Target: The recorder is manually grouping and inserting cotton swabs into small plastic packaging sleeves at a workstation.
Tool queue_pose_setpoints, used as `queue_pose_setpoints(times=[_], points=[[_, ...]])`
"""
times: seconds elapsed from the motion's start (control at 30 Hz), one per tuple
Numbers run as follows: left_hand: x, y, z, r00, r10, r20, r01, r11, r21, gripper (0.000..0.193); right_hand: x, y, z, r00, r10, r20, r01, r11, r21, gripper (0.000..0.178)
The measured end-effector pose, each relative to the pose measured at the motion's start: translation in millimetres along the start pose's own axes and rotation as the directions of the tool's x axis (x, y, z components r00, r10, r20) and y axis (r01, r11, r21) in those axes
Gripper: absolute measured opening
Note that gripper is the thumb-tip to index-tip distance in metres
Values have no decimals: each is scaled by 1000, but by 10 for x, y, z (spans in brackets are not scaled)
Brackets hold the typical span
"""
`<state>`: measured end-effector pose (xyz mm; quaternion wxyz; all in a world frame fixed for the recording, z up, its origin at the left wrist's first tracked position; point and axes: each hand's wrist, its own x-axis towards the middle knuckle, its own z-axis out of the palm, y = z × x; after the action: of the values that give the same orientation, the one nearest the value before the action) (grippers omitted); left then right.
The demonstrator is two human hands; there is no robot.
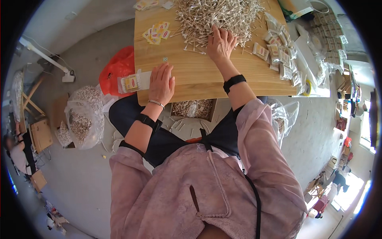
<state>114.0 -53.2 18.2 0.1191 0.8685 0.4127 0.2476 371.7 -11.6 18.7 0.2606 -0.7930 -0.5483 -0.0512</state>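
A big heap of cotton swabs (217, 14) covers the far middle of the wooden table (191, 73). My right hand (221, 44) reaches to the near edge of the heap, palm down, its spread fingertips touching the swabs. Flat near the table's front left corner lies my left hand (161, 84), fingers stretched out. It rests partly over a whitish strip beside a clear packet of cotton swabs (130, 83) with a yellow and white label card. Small yellow and white cards (157, 32) are scattered left of the heap.
Filled swab packets (280, 53) pile up at the table's right, near a roll of tape (307, 87). A red plastic bag (119, 69) hangs at the left edge. Below are an open box of swabs (195, 108) and a clear bag of swabs (84, 115).
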Motion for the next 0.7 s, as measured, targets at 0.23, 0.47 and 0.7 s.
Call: queue_pose_setpoints(times=[0.23,0.47,0.7], points=[[-38,-11,31,999,32,-32,-30,998,47,41,-512,-367,-115,987,-148,59,144,987,74,47],[4,56,9,998,30,-50,-29,999,25,43,-818,-457,-230,931,-330,158,265,906,329,60],[-9,-34,65,994,107,27,-109,988,108,34,-537,107,-217,903,-376,206,371,926,63,55]])
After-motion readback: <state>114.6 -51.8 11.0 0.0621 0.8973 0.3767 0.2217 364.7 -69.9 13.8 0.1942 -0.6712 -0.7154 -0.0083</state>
